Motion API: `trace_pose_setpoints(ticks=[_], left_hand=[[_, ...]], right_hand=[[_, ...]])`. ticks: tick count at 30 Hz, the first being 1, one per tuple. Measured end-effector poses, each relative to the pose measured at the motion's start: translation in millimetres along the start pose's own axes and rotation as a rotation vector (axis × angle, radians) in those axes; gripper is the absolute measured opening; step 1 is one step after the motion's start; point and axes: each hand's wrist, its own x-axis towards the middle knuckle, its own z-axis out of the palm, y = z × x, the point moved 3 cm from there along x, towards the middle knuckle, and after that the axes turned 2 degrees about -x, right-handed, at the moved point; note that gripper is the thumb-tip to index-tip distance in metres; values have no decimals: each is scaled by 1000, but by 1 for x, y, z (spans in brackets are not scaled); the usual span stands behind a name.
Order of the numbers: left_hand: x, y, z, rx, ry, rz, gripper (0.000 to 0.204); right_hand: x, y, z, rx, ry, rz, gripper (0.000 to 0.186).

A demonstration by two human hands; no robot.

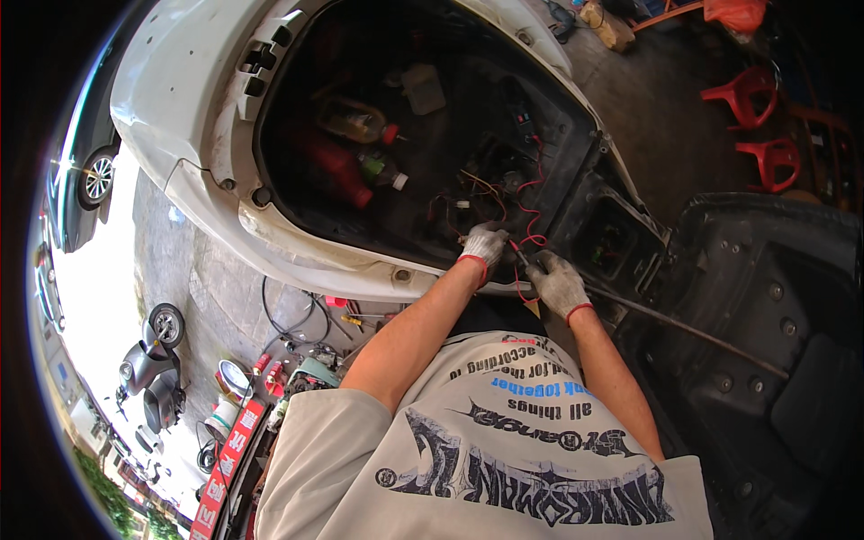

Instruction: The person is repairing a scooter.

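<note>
The left hand (485, 243) and the right hand (557, 283) — both gloved, both curled — are held near each other.

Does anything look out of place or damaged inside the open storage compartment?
Two things. A bottle with yellowish liquid and a greenish bottle lie on their sides near exposed wiring, which seems odd. A red wire also looks untidy, curling loosely near the gloved left hand. The compartment is too dark to rule out spills.

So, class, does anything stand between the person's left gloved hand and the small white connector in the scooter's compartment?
Nothing solid visible does. The left gloved hand reaches into the storage compartment, and the white connector lies just beyond it among thin loose wires. The coiled red wire passes to the right.
</note>
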Motion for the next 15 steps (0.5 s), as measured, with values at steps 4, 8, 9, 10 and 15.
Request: trace_pose_setpoints(ticks=[4,8,9,10,15], left_hand=[[3,-2,-1,61,-8,11,23],[7,-6,-6,102,-5,23,23],[7,-6,-6,78,-8,14,23],[6,-6,-6,54,-10,4,23],[-17,18,10,-84,2,-111,24]], right_hand=[[-1,2,0,7,17,-9,35],[-1,1,-1,15,17,4,34],[-1,1,-1,15,17,5,34],[-1,1,-2,23,22,5,34],[-2,13,-10,56,68,31,32]])
